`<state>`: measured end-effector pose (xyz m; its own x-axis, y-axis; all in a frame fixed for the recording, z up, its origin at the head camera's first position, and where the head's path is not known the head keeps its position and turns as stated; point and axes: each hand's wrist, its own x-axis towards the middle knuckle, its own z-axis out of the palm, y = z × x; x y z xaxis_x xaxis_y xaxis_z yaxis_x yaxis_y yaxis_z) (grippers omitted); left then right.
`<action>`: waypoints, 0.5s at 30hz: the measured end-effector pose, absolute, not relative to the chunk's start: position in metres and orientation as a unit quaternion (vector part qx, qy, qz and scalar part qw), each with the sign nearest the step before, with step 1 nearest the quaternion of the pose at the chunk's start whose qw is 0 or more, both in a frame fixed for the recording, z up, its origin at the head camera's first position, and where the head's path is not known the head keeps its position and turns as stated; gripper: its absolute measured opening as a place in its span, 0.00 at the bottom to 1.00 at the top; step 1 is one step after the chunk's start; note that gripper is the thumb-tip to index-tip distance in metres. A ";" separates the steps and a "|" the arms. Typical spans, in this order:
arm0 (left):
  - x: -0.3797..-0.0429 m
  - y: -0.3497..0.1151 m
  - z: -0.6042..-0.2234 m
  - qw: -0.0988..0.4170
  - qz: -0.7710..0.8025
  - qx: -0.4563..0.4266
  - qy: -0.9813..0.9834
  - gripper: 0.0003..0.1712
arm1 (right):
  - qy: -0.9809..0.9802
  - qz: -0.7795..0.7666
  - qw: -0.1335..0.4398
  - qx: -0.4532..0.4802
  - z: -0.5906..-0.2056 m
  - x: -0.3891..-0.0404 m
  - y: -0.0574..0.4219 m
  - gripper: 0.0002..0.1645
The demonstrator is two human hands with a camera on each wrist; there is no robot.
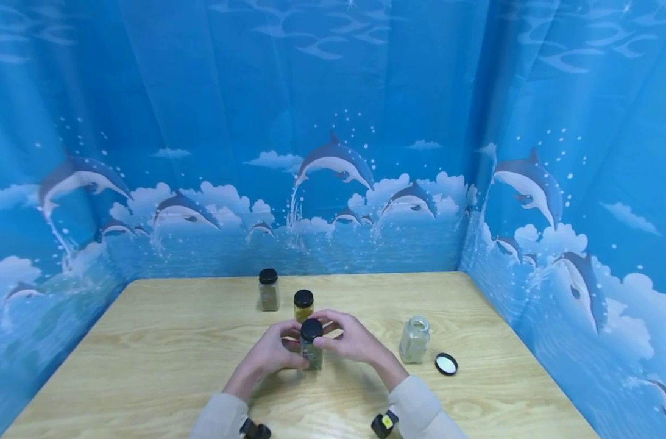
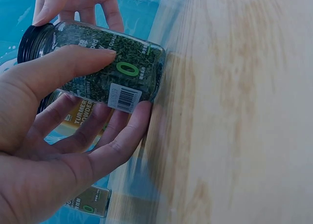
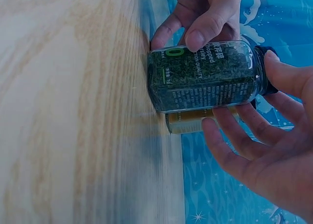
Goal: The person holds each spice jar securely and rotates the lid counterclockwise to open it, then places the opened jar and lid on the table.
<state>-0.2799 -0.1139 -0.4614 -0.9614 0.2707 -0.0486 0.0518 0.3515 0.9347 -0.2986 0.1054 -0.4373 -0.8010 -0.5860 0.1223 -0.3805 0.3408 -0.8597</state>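
A glass jar of chopped parsley (image 1: 312, 356) with a black lid (image 1: 312, 329) stands upright at the table's front middle, between both hands. My left hand (image 1: 272, 352) holds the jar's lower body, the thumb across its label and the other fingers round the far side in the left wrist view. At the lid is my right hand (image 1: 354, 336), with its thumb (image 3: 281, 70) on the lid's near side. Its other fingers bend behind the jar, partly hidden. Just behind stands a jar of turmeric powder (image 1: 303, 311), also black-lidded.
Farther back on the left stands a black-lidded jar of brownish powder (image 1: 269, 296). To the right are an uncapped glass jar (image 1: 415, 341) and a loose black lid (image 1: 446, 364), pale inside up. A dolphin-print curtain (image 1: 245, 152) borders the wooden table (image 1: 162, 353).
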 end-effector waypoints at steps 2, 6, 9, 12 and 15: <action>-0.280 -0.114 -0.462 0.099 0.558 0.100 0.818 0.35 | 0.812 -0.488 0.108 -0.301 -0.437 -0.299 0.106 0.28; -0.282 -0.114 -0.464 0.101 0.557 0.101 0.818 0.35 | 0.812 -0.488 0.109 -0.301 -0.437 -0.298 0.105 0.32; -0.282 -0.114 -0.464 0.099 0.560 0.104 0.816 0.35 | 0.811 -0.494 0.105 -0.295 -0.437 -0.297 0.104 0.34; -0.282 -0.114 -0.465 0.096 0.564 0.109 0.813 0.35 | 0.813 -0.499 0.098 -0.283 -0.438 -0.297 0.103 0.32; -0.281 -0.116 -0.465 0.094 0.571 0.115 0.807 0.35 | 0.816 -0.502 0.092 -0.272 -0.438 -0.297 0.101 0.28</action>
<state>-0.2810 -0.1160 -0.4650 -0.9562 0.2922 -0.0199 0.0784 0.3208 0.9439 -0.2966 0.1010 -0.4377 -0.8356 -0.5354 0.1227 -0.3511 0.3488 -0.8690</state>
